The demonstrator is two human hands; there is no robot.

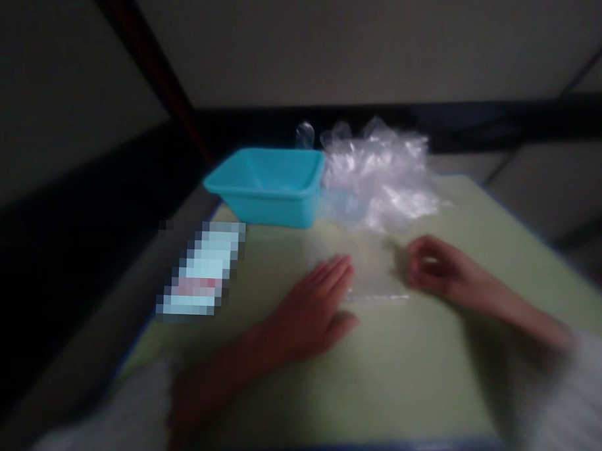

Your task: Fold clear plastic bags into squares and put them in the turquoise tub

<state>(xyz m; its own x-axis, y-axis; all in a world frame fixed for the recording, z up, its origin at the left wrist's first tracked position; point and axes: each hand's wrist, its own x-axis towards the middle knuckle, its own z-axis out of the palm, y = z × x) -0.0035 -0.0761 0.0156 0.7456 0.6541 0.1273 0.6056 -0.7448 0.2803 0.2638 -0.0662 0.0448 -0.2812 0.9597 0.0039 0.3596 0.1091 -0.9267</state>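
A thin clear plastic bag (378,274) lies flat near the middle of the yellow-green table (399,373). My left hand (320,305) rests palm down on its left part, fingers stretched out and thumb apart. Just beyond the bag's right edge is my right hand (432,266), its fingers curled round to the thumb with a small gap inside. Blur hides whether anything thin is between those fingertips. Behind the flat bag, a heap of crumpled clear plastic bags (382,169) spreads over the back of the table.
An empty turquoise plastic basin (276,208) stands at the back left, touching or close beside the heap. A pixelated flat pale item (205,268) lies at the table's left edge. A wall (361,50) rises behind the table.
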